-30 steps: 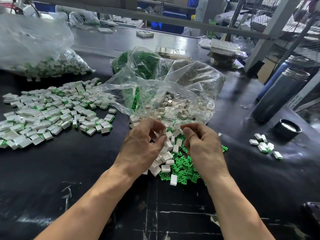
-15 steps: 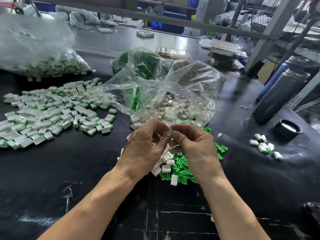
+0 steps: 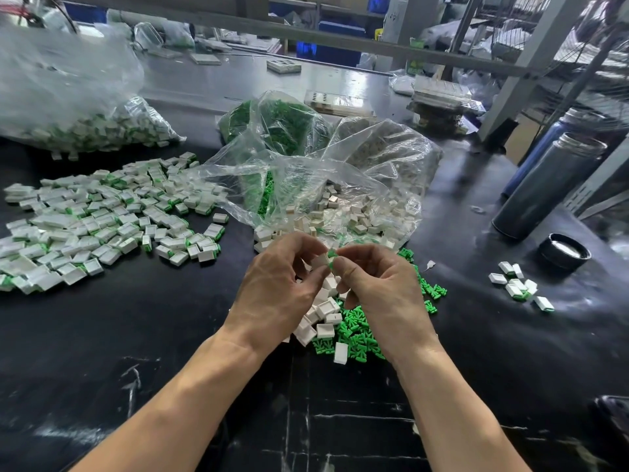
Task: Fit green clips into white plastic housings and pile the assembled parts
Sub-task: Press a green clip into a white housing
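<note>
Pinching a white housing [image 3: 320, 260] in the left hand [image 3: 275, 294], fingers curled round it, while the right hand [image 3: 381, 291] pinches a green clip [image 3: 332, 258] against its open end, likely pressing it in. Both are held up over the table [image 3: 136, 335], just above the loose housings [image 3: 323, 318] and loose clips [image 3: 354, 332], so stock stays within reach. Open bag of housings [image 3: 357, 212] lies just behind. Assembled parts pile [image 3: 102, 226] sits well to the left, apart from raw stock. Small group of parts [image 3: 517, 284] at right, purpose unclear.
</note>
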Motion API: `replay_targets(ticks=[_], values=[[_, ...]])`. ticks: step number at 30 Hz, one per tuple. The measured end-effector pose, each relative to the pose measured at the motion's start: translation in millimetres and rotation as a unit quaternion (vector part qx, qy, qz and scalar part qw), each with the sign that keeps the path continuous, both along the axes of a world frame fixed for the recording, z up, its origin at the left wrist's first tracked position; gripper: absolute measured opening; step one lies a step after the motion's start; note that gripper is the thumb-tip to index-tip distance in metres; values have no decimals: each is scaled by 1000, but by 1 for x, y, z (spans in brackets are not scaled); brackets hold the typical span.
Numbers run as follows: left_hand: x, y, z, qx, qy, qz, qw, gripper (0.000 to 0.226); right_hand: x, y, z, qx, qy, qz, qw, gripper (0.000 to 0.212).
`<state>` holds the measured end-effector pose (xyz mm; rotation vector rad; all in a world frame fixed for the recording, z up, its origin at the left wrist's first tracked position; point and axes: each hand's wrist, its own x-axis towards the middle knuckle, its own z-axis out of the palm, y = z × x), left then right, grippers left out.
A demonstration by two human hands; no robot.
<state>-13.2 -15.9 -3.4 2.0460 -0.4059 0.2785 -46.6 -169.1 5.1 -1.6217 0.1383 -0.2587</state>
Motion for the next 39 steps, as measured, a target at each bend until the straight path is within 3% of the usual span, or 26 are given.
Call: replay_targets(ticks=[6, 16, 32, 39], values=[[0, 0, 1, -9, 7, 2, 1000, 19, 0, 1, -2, 18, -7, -1, 1000, 9], [-1, 0, 6, -43, 27, -5, 999, 31, 2, -1, -1, 137, 0, -7, 991, 5], [-3, 0, 7, -24, 2, -5, 1000, 27, 0, 0, -5, 49, -8, -12, 999, 3], [-1, 0, 8, -25, 4, -9, 1000, 26, 2, 0, -6, 80, 29, 7, 996, 3]])
